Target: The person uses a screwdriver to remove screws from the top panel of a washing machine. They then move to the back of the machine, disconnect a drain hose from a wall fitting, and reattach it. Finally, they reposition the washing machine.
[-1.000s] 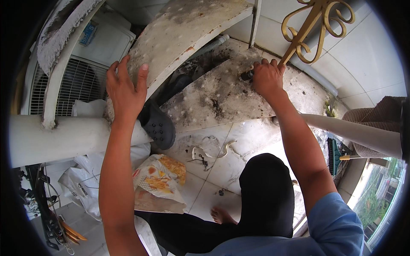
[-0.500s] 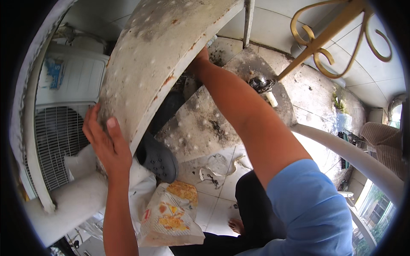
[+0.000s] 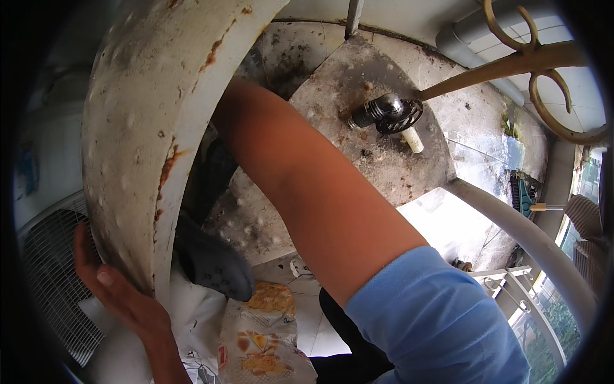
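A white, rust-streaked stair step (image 3: 147, 96) with a curved, bumpy surface rises in front of me. My left hand (image 3: 121, 297) lies against its lower left edge, fingers stretched out and holding nothing. My right forearm reaches in under this step; the step hides the right hand, so what it touches does not show. Near that arm, a dark grey clog (image 3: 214, 264) with round holes sits below the step's edge, and another dark shape behind it is in shadow. On the dirty lower step (image 3: 384, 163) lies a glossy black fitting (image 3: 387, 112) beside a short white stub (image 3: 412, 140).
A printed bag (image 3: 262, 339) is on the tiled floor below the clog. A wire grille (image 3: 54, 269) stands at left. Gold scrolled metalwork (image 3: 518, 64) juts in at upper right, and a curved white rail (image 3: 531, 237) crosses the right side. A green brush (image 3: 523, 195) is farther right.
My right arm has reached deeper and farther left beneath the step, and its hand has gone out of sight. My left hand has shifted down and left along the step. The whole view has shifted.
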The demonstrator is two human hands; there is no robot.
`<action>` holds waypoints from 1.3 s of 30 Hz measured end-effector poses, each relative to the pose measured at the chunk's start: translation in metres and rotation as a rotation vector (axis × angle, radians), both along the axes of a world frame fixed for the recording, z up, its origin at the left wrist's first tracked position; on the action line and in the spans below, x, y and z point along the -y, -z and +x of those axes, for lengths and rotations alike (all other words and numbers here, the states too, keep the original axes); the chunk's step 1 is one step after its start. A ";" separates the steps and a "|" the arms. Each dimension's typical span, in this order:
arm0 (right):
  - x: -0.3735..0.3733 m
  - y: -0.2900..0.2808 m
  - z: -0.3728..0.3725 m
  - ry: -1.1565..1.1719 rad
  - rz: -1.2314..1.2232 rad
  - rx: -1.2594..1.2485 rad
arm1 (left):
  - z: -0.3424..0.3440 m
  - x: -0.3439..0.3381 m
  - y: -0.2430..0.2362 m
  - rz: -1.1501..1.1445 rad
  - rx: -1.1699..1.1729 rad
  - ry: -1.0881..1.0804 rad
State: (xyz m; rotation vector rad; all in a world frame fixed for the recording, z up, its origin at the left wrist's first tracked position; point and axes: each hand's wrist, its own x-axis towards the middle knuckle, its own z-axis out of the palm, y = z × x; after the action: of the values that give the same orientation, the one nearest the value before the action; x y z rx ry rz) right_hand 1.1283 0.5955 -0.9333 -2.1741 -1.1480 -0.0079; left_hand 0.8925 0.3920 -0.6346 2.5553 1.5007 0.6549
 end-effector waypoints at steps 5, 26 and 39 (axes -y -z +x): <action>0.000 0.006 0.006 0.021 -0.016 0.000 | 0.002 0.002 0.001 -0.038 0.003 0.001; -0.002 -0.012 -0.064 -0.031 -0.003 -0.070 | 0.004 0.000 -0.001 -0.044 0.010 0.038; 0.240 -0.176 -0.016 -0.355 -0.387 -0.033 | 0.005 0.006 -0.006 0.150 -0.020 0.021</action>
State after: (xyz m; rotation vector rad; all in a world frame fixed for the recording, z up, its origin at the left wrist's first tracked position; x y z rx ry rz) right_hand 1.1126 0.3556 -0.7575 -2.2465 -1.6077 0.4364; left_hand 0.8970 0.3861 -0.6291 2.6911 1.4817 0.7689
